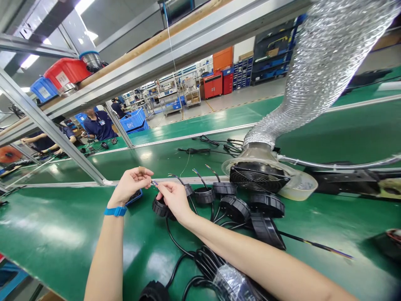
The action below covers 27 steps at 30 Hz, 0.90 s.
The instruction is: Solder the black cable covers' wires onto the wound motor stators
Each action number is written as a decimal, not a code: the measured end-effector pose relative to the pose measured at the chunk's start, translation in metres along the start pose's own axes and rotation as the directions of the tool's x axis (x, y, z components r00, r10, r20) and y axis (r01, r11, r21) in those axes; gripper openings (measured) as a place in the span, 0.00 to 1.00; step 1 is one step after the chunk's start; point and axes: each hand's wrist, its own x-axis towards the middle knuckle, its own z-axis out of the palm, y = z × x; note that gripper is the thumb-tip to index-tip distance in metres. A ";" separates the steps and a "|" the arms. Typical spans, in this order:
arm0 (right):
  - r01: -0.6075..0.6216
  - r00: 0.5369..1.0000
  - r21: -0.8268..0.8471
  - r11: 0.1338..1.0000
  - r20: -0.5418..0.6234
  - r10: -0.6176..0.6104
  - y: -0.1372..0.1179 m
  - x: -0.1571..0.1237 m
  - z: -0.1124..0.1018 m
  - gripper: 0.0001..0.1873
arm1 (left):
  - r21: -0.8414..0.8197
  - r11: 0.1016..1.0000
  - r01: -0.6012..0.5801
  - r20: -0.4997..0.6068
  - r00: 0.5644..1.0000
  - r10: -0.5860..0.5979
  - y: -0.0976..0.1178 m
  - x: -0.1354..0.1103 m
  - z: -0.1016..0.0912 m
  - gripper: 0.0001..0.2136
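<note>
Both my hands meet over the green bench top. My left hand, with a blue wristband, is closed in a pinch at the bare coloured wire ends of a black cable. My right hand is closed on the same cable just behind those ends. Under my right hand lies a black round part. Several more black round parts with upright wire tails sit in a cluster to the right. A bundle of black cable lies near my right forearm.
A silver flexible duct ends in a black fan grille beside a shallow clear dish. A small blue tray sits under my left hand. A slanted metal frame post stands at left. Other people work at the far bench.
</note>
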 end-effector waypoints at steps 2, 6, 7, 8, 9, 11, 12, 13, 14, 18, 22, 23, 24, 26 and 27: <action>-0.002 1.000 0.002 1.000 0.004 0.002 0.000 0.000 0.000 0.15 | 0.018 1.000 0.008 -0.002 1.000 -0.008 0.000 0.000 0.001 0.13; -0.003 1.000 -0.009 1.000 0.011 0.003 0.001 0.000 -0.001 0.15 | 0.041 0.999 0.006 -0.003 1.000 -0.006 -0.002 0.001 0.002 0.13; -0.002 1.000 -0.016 1.000 0.012 0.002 0.002 0.000 -0.001 0.15 | 0.043 0.999 0.003 -0.006 1.000 -0.003 -0.002 0.001 0.001 0.13; -0.001 1.000 -0.024 1.000 0.013 0.001 0.002 -0.001 -0.001 0.15 | 0.044 0.999 0.000 -0.012 1.000 0.000 -0.003 0.001 0.001 0.13; 0.000 1.000 -0.033 0.999 0.013 0.000 0.003 -0.001 0.000 0.15 | 0.044 0.999 -0.001 -0.018 1.000 0.002 -0.003 0.001 0.001 0.13; 0.001 1.000 -0.051 0.999 0.012 0.000 0.005 0.000 0.000 0.16 | 0.049 0.999 0.000 -0.023 1.000 0.002 -0.003 0.000 0.001 0.13; 0.000 1.000 -0.058 0.998 0.013 0.001 0.006 0.000 0.000 0.16 | 0.056 0.998 0.000 -0.022 1.000 0.002 -0.002 0.000 0.001 0.13; -0.002 1.000 -0.064 0.998 0.013 0.002 0.007 0.000 0.000 0.16 | 0.064 0.998 -0.001 -0.019 1.000 0.002 -0.001 0.000 0.001 0.13; -0.003 1.000 -0.068 0.998 0.014 0.004 0.008 0.001 0.000 0.16 | 0.070 0.998 -0.002 -0.017 1.000 0.003 0.000 -0.001 0.002 0.13; -0.004 1.000 -0.075 0.997 0.013 0.005 0.012 0.001 -0.001 0.17 | 0.078 0.997 0.007 -0.027 1.000 -0.005 0.003 -0.001 0.005 0.12; -0.001 1.000 -0.080 0.997 0.007 0.001 0.012 0.001 -0.001 0.17 | 0.169 0.985 -0.020 -0.083 0.996 0.035 0.005 0.000 0.011 0.13; 0.000 1.000 -0.081 0.997 0.005 0.000 0.011 0.001 -0.001 0.17 | 0.188 0.982 -0.029 -0.086 0.995 0.046 0.006 0.000 0.012 0.13; 0.003 1.000 -0.082 0.997 0.003 -0.003 0.011 0.001 -0.002 0.17 | 0.196 0.980 -0.035 -0.081 0.995 0.052 0.007 0.000 0.013 0.13; 0.011 1.000 -0.087 0.996 0.000 -0.011 0.010 0.001 -0.002 0.17 | 0.172 0.985 -0.030 -0.060 0.997 0.041 0.007 -0.001 0.013 0.13; 0.016 1.000 -0.090 0.996 -0.002 -0.016 0.010 0.001 -0.002 0.17 | 0.153 0.988 -0.021 -0.052 0.998 0.029 0.007 -0.001 0.013 0.13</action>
